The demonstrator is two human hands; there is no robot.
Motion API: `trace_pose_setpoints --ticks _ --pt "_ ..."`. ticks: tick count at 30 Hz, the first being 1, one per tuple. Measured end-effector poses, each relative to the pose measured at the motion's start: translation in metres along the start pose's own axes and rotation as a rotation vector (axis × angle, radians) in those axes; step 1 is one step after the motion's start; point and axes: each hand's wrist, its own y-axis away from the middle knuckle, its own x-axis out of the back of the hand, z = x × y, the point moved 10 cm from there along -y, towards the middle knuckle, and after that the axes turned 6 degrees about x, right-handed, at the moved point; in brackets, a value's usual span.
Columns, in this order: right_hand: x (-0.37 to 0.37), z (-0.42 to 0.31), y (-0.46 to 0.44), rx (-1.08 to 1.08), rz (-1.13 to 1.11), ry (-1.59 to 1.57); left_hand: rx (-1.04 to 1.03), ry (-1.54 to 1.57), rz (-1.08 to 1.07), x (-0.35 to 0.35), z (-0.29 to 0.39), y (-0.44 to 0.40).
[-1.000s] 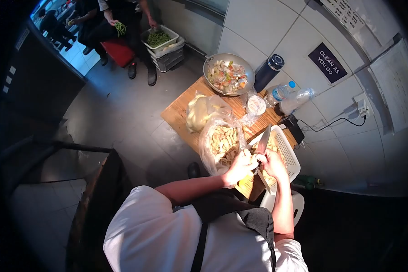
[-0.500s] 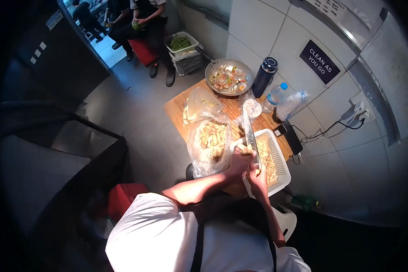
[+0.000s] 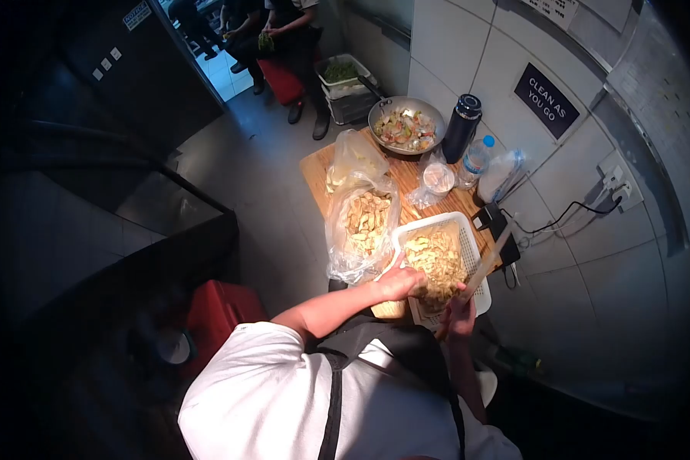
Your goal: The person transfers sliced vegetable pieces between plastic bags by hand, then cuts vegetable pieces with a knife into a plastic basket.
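Note:
My right hand (image 3: 458, 313) is closed round the handle of a knife (image 3: 489, 262), its broad blade tilted up and away to the right. Low in front of me, my left hand (image 3: 401, 283) reaches over the near left side of a white plastic basket (image 3: 479, 299). Its fingers are curled, and I cannot make out what is in them. Thin pale yellow slices (image 3: 437, 257) are heaped inside the basket, between and beyond my hands. Left of the basket, a clear plastic bag (image 3: 336, 249) stands open with larger pale yellow pieces (image 3: 368, 218) in it.
On the wooden table (image 3: 314, 170) are another plastic bag (image 3: 353, 149), a pan of mixed food scraps (image 3: 406, 130), a wrapped tub (image 3: 438, 179), a dark flask (image 3: 462, 126) and a water bottle (image 3: 475, 159). A cable (image 3: 560, 207) runs to the wall socket. People sit farther back.
My hands have moved apart. The knife has swung from over the basket's left part to its right side. My left hand has lowered, and the pale piece it held no longer shows.

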Motion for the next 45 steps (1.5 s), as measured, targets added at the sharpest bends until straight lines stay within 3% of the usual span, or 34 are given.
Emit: trace_pose_setpoints --ticks 2,5,7,10,11,15,17,19,20,27,28,31,37,40,45 --pt "0.005 -0.003 0.000 0.110 -0.011 -0.037 0.058 -0.079 -0.093 0.011 -0.003 0.001" --pt "0.009 0.009 0.003 -0.090 0.140 0.028 0.033 -0.137 -0.106 0.026 -0.016 0.010" --pt "-0.002 -0.002 0.012 -0.067 0.064 0.205 0.070 -0.103 -0.093 0.023 -0.046 0.015" --pt "-0.022 0.017 0.027 -0.192 0.041 -0.092 0.069 0.119 0.112 0.063 -0.053 0.021" --pt "-0.030 0.019 0.030 -0.191 0.019 -0.128 0.257 0.418 0.070 0.074 -0.056 0.020" --pt "-0.046 0.004 0.035 -0.169 0.089 -0.084 0.285 1.135 0.268 0.089 -0.056 0.019" --pt "-0.049 0.000 0.031 -0.160 0.115 -0.009 0.487 1.668 0.032 0.078 -0.041 0.021" --pt "-0.053 -0.001 0.028 -0.129 0.129 0.074 0.440 2.031 -0.109 0.070 -0.033 0.017" --pt "-0.058 -0.004 0.027 -0.110 0.125 0.146 0.544 2.027 -0.108 0.060 -0.037 0.019" --pt "-0.084 0.008 0.007 0.137 0.111 0.496 0.515 2.017 -0.198 0.056 -0.024 0.022" --pt "-0.086 0.012 0.007 0.120 0.127 0.394 0.573 2.066 -0.150 0.059 -0.023 0.023" --pt "-0.099 -0.004 0.006 0.209 0.071 0.668 0.534 1.906 -0.105 0.065 -0.028 0.020" --pt "-0.115 -0.021 0.007 0.203 0.102 0.665 0.584 1.593 0.001 0.063 -0.038 0.017" --pt "-0.110 -0.011 0.009 0.219 0.136 0.879 0.610 1.378 0.030 0.061 -0.044 0.019" --pt "-0.112 -0.003 0.011 0.219 0.087 0.987 0.556 1.325 0.187 0.048 -0.056 0.015"
